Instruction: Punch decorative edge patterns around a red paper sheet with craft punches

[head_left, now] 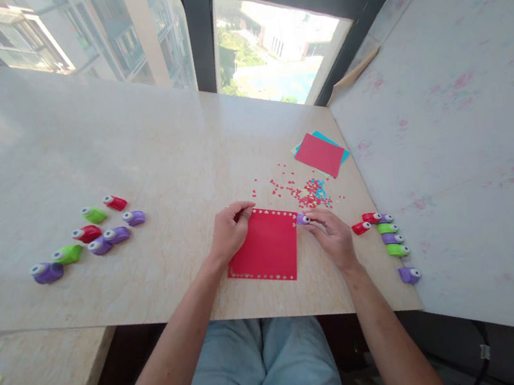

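Observation:
A red sheet of paper lies on the counter in front of me, with small shaped holes along its top and bottom edges and near the upper right corner. My left hand grips the sheet at its upper left corner, thumb and fingers closed on it. At the right edge, my right hand holds a small purple craft punch between thumb and fingers. The punch sits against the paper's upper right edge; whether the edge is inside its slot I cannot tell.
Beyond the sheet lies a scatter of red and blue punched bits. Red and blue cards are stacked behind it. Several punches stand at left, and more punches line the wall at right. Windows border the counter's back.

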`<state>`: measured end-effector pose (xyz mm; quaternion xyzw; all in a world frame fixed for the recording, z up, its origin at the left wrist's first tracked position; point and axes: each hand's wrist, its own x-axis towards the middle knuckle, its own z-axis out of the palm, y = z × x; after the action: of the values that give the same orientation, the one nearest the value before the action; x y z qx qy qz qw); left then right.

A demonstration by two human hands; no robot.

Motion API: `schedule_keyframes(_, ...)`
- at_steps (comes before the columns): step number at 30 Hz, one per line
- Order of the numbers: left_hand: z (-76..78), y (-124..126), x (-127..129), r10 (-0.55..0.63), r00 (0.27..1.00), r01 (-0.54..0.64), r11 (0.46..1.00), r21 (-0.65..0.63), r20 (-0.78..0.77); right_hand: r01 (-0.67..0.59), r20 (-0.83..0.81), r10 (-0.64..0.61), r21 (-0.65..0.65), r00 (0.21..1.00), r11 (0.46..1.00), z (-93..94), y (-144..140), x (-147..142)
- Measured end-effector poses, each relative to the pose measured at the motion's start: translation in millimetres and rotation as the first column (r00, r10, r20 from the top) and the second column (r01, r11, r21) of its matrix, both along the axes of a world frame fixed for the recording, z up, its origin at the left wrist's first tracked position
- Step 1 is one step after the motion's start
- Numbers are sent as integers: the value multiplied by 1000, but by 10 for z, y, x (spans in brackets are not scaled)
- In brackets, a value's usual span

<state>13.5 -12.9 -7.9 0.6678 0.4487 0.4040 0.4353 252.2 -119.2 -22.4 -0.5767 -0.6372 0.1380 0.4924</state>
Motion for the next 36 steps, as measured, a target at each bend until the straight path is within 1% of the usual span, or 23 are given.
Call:
schedule_keyframes(11, 6, -8, 6, -10, 1000, 10, 1000, -7, 2, -13, 98, 7, 64, 995, 998, 92, 0, -49)
schedule_keyframes(21, -10, -4, 9, -9, 1000, 10, 1000, 21, -3, -48, 154, 38, 62, 987, 997, 122, 9, -75)
schedule_keyframes(23, -23, -6, 10, -18, 1000, 19, 999, 44, -19, -58, 172, 48, 48, 984, 997, 122, 10, -80)
schedule_keyframes(28, -60, -13, 15, -42, 995, 54, 990, 131, -88, -92, 211, 97, -34, 973, 995, 116, 27, -92)
schedule_keyframes(36, -52, -20, 20, -44, 992, 63, 984, 165, -116, -82, 251, 97, -71, 963, 994, 88, 46, -79)
